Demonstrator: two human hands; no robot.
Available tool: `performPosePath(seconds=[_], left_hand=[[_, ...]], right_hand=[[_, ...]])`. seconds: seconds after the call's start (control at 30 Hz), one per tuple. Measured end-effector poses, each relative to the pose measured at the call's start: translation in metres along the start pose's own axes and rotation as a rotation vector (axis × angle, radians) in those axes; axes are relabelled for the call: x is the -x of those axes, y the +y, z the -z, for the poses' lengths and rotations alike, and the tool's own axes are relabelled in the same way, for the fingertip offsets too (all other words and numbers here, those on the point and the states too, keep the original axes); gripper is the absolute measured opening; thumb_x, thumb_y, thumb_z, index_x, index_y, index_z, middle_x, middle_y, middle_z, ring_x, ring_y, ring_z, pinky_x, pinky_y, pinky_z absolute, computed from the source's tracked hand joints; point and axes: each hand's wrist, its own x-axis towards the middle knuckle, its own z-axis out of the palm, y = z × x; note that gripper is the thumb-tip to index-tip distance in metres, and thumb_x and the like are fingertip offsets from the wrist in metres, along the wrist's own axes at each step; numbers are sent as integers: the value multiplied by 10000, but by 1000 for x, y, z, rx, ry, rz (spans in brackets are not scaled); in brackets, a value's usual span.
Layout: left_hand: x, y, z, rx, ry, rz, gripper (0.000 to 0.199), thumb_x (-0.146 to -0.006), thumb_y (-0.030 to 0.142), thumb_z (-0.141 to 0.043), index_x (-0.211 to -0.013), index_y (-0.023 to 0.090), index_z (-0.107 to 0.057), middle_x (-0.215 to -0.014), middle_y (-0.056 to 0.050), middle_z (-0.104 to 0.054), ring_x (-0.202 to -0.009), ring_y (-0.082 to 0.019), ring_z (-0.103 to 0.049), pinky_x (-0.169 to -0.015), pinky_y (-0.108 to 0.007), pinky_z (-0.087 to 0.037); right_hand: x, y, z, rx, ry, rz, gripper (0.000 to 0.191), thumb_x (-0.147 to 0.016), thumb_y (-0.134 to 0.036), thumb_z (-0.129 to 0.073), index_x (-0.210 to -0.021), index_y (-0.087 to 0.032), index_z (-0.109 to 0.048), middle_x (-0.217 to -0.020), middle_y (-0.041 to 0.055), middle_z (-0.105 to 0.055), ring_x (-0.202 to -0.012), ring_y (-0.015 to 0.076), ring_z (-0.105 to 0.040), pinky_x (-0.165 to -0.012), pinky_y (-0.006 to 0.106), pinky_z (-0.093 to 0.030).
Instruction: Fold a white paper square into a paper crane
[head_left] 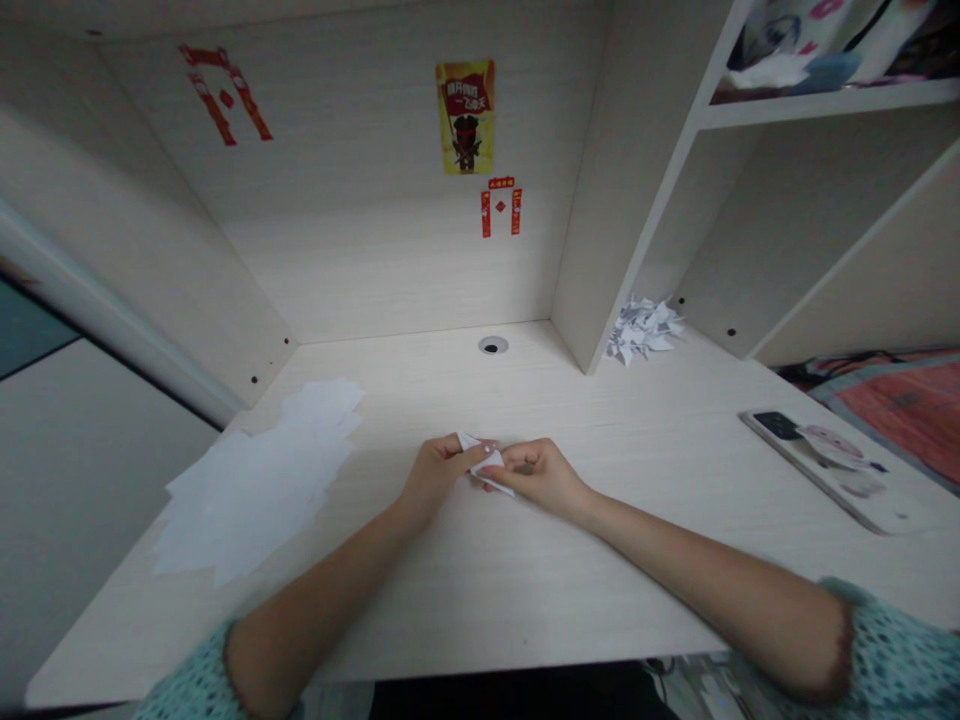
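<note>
At the middle of the pale wood-grain worktop, a small folded piece of white paper sits between the person's two hands. The left hand pinches its upper-left part, thumb on top; the right hand pinches its other side between thumb and fingers, the fingertips of both nearly meeting. Teal openwork sleeves reach the elbows.

From the hands, overlapping white paper sheets lie spread at nine o'clock. Towards two o'clock, a heap of small white paper pieces rests just beside the upright divider. A smartphone in a decorated case lies back up at three o'clock. At twelve o'clock are a round cable grommet and, higher on the back panel, a yellow-and-red card.
</note>
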Motion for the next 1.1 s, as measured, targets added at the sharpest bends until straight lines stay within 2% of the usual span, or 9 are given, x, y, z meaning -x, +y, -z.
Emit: performPosePath(seconds=[0.2,0.4,0.5,0.7,0.9,0.97,1.03,1.1], left_hand=[[-6,0,6,3,61,-15,272,-703,406,-657,-676,142,-718,-631,-33,-649,-649,-158,-574,-668,-286,-426],[-6,1,8,122,85,59,391,-722,472,-621,-859,120,-723,-708,-60,-666,-683,-175,-587,-686,-316,-445],[-5,0,7,108,107,27,396,-739,471,-605,-869,117,-727,-712,-68,-669,-693,-176,-589,-697,-314,-447],[-5,-9,7,50,191,-63,338,-744,443,-613,-819,137,-735,-894,-94,-691,-752,-168,-577,-714,-290,-442],[-15,-9,16,41,337,-30,456,-716,520,-599,-953,149,-717,-916,-95,-678,-792,-166,-573,-666,-258,-436],[-15,-7,16,-23,272,-30,441,-722,518,-588,-929,153,-723,-883,-86,-681,-787,-172,-579,-657,-260,-440],[-12,-5,13,-146,160,-63,351,-723,481,-600,-811,169,-735,-823,-59,-686,-759,-173,-584,-660,-262,-437],[-8,-3,9,-271,130,-123,276,-716,437,-624,-669,182,-718,-743,-27,-676,-714,-163,-582,-654,-254,-424]], right_hand=[[-1,2,1,32,17,-31,391,-721,-485,-645,-628,-106,-676,-525,-3,-566,-462,64,-387,-462,215,-239],[-3,8,2,-1,5,-57,395,-699,-502,-657,-629,-114,-681,-551,6,-590,-481,77,-425,-473,217,-259],[-3,8,2,-9,12,-60,382,-693,-492,-666,-629,-117,-685,-554,10,-597,-483,80,-435,-476,218,-267],[-3,5,2,7,9,-51,382,-697,-488,-665,-643,-111,-694,-561,20,-625,-471,79,-449,-468,213,-266],[-3,9,3,1,14,-55,394,-701,-497,-655,-654,-107,-691,-582,36,-644,-465,81,-457,-463,214,-278],[-4,8,3,-18,74,-43,397,-710,-504,-642,-654,-113,-683,-572,26,-631,-466,79,-453,-463,214,-282],[-4,5,4,-35,136,-34,402,-716,-514,-629,-656,-119,-677,-559,16,-614,-466,79,-449,-459,213,-279],[-5,3,4,-47,148,-28,402,-715,-519,-626,-677,-122,-676,-574,16,-614,-477,84,-459,-459,213,-281]])
